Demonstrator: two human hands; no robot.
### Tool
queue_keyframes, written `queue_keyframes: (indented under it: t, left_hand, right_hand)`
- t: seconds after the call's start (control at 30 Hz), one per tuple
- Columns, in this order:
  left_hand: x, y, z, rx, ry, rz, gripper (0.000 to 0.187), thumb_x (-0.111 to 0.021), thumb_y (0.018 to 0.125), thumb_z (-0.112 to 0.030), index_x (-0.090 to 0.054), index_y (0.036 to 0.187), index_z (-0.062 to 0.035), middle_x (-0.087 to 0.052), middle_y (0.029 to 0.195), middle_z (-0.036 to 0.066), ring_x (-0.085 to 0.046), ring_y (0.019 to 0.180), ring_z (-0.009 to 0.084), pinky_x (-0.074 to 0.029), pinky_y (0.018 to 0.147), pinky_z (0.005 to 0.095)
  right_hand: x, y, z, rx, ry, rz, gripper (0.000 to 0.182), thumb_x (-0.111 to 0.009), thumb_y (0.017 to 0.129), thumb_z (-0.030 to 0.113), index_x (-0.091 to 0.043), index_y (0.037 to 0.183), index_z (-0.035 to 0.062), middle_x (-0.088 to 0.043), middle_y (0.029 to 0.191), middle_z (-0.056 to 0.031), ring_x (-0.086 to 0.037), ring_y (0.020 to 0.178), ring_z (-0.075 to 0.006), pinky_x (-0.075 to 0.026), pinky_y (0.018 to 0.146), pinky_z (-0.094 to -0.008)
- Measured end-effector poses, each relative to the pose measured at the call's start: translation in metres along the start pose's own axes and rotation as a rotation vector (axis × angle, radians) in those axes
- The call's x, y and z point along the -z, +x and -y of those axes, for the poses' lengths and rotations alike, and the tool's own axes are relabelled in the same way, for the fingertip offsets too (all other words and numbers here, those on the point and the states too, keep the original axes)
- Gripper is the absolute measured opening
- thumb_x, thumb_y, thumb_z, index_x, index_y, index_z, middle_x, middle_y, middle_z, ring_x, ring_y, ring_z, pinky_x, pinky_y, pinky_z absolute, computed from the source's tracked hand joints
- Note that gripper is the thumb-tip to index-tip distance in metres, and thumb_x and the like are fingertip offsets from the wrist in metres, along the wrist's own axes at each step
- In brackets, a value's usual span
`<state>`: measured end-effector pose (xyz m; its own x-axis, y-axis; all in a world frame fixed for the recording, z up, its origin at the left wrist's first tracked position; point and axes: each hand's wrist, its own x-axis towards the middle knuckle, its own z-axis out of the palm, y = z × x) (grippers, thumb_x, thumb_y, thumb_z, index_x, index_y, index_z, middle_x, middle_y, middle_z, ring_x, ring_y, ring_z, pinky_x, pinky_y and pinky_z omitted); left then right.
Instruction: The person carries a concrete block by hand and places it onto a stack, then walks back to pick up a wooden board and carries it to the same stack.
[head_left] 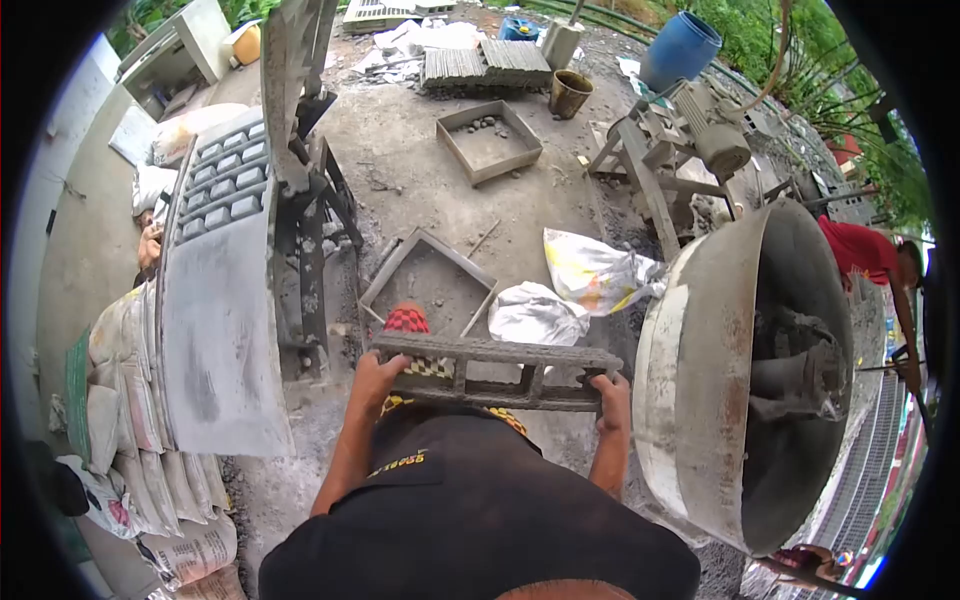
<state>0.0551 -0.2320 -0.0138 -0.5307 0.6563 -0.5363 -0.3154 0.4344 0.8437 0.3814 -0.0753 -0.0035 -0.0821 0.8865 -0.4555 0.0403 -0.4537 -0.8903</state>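
In front of my waist I carry a grey hollow concrete block (500,350), its open cells showing the clothing and ground behind. My left hand (378,382) is closed around its left end, with the thumb over the near side. At the opposite end my right hand (611,398) grips it, thumb on top. The block is roughly level and off the ground. Just beyond it lie a square wooden frame (478,270) and a white crumpled sack (540,313). Fingers under the block are mostly hidden.
A large drum mixer (700,380) stands close on my right, with a motor (712,130) behind it. On my left is a machine with a metal table (222,340), beside stacked sacks (125,400). Another wooden frame (460,155) lies ahead. A person in a red shirt (858,248) is at far right.
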Motion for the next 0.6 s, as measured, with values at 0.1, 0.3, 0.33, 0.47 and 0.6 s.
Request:
queue_keyframes:
  t: [0.1, 0.3, 0.33, 0.47, 0.6]
  left_hand:
    - [-0.008, 0.040, -0.017, 0.001, -0.103, -0.123, 0.027, -0.058, 0.065, -0.012, -0.056, 0.086, 0.0041, -0.059, 0.080, 0.010, -0.055, 0.068, 0.0155, -0.044, 0.061, 0.0271]
    - [-0.001, 0.164, -0.046, -0.011, 0.035, -0.166, 0.031, -0.061, 0.066, -0.016, -0.057, 0.085, 0.0077, -0.060, 0.081, 0.012, -0.056, 0.071, 0.0175, -0.043, 0.063, 0.0273]
    - [0.000, 0.181, -0.052, 0.000, 0.058, -0.135, 0.032, -0.061, 0.065, -0.017, -0.057, 0.085, 0.0075, -0.060, 0.080, 0.012, -0.056, 0.071, 0.0174, -0.043, 0.063, 0.0274]
    - [-0.001, 0.266, -0.109, -0.108, 0.088, -0.144, 0.029, -0.060, 0.063, -0.018, -0.058, 0.081, 0.0059, -0.061, 0.074, 0.010, -0.056, 0.067, 0.0167, -0.044, 0.063, 0.0285]
    - [0.004, 0.314, -0.179, 0.010, 0.054, -0.120, 0.025, -0.060, 0.065, -0.015, -0.058, 0.079, 0.0046, -0.058, 0.070, 0.007, -0.052, 0.063, 0.0144, -0.042, 0.062, 0.0272]
  right_hand:
    - [-0.028, 0.063, 0.024, -0.021, -0.070, 0.062, 0.022, -0.057, 0.062, 0.011, -0.056, 0.079, -0.0031, -0.056, 0.071, -0.0072, -0.052, 0.064, -0.0151, -0.041, 0.059, -0.0257]
    - [-0.114, 0.180, 0.070, 0.026, -0.167, 0.099, 0.019, -0.057, 0.062, 0.014, -0.054, 0.071, -0.0029, -0.052, 0.067, -0.0045, -0.047, 0.059, -0.0123, -0.038, 0.055, -0.0250]
    - [-0.133, 0.196, 0.086, 0.027, -0.178, 0.132, 0.019, -0.057, 0.063, 0.014, -0.055, 0.070, -0.0030, -0.055, 0.068, -0.0053, -0.049, 0.060, -0.0126, -0.039, 0.056, -0.0251]
    - [-0.181, 0.283, 0.118, 0.006, -0.201, 0.180, 0.030, -0.057, 0.063, 0.014, -0.060, 0.085, -0.0055, -0.060, 0.074, -0.0100, -0.056, 0.068, -0.0161, -0.043, 0.062, -0.0255]
    - [-0.227, 0.320, 0.178, 0.028, -0.300, 0.218, 0.029, -0.054, 0.066, 0.013, -0.059, 0.089, -0.0038, -0.061, 0.080, -0.0100, -0.059, 0.071, -0.0182, -0.046, 0.065, -0.0276]
